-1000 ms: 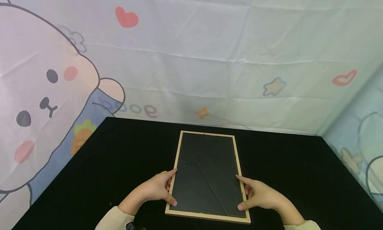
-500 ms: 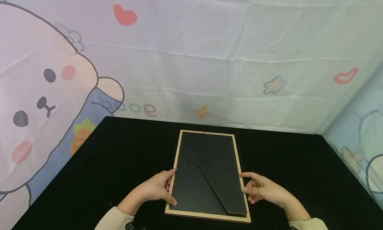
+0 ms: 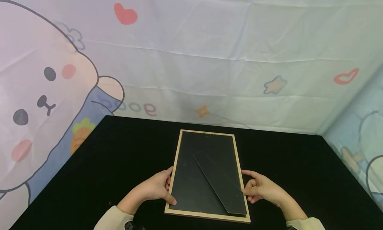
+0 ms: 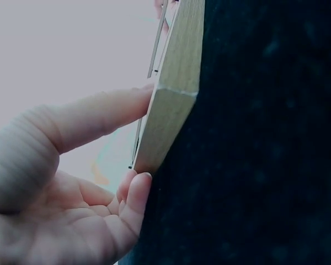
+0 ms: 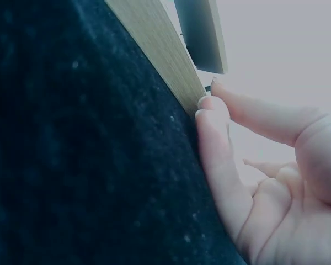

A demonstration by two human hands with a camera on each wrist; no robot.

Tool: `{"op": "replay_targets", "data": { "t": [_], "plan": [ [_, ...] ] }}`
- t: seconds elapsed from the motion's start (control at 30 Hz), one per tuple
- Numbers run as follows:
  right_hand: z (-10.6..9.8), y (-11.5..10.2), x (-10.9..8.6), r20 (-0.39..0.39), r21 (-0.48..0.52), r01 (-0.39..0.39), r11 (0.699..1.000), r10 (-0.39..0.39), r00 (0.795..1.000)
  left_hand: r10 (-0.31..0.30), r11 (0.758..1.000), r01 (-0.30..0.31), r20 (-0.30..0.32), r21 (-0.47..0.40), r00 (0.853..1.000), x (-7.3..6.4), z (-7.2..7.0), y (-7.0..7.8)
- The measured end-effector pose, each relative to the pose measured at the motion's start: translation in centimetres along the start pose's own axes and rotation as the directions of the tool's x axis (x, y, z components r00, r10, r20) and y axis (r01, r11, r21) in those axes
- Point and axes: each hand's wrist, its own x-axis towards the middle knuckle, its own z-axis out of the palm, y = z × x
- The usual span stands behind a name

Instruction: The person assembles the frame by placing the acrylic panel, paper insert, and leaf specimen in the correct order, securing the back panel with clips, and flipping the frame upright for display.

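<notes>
Picture frame [image 3: 191, 186] lies back side up on the black tabletop [image 3: 143, 143], in front of you, its short side toward you; that way its dark backing and its stand leg [image 3: 222, 186] are within your reach. The leg runs slantwise across the backing, its wide lower end near the right corner closest to you; from the right wrist that end looks lifted clear of the wooden border, so it probably isn't pressed flat. Your left hand [image 3: 157, 186] grips the left border near its lower corner, thumb over the top, other fingers against the outer side, a hold that likely keeps the frame from sliding. Opposite, your right hand [image 3: 263, 190] pinches the right border beside the leg, thumb and fingertips meeting at its edge next to a small dark tab [image 5: 208, 88], while the index finger reaches farther up along the side; your two grips seem to balance each other. Beyond the table hangs a pale printed curtain [image 3: 191, 33].
</notes>
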Motion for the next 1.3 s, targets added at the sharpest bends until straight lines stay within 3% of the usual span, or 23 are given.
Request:
{"op": "replay_targets", "data": {
  "t": [0.63,0.97,1.3],
  "plan": [
    [0.7,-0.2,0.3,-0.105,-0.009,-0.023,1.0,0.022,0.994,-0.034,0.999,0.034,-0.038,0.015,0.999,-0.1,0.1,0.4],
    [1.7,-0.5,0.7,-0.226,-0.093,-0.1,0.991,0.077,0.971,-0.018,1.0,0.018,-0.022,0.008,1.0,0.1,0.2,-0.1],
    [2.2,-1.2,0.8,-0.288,-0.127,-0.155,0.98,0.113,0.951,-0.035,0.999,0.036,-0.037,0.014,0.999,0.0,0.3,0.2]
  ]
}}
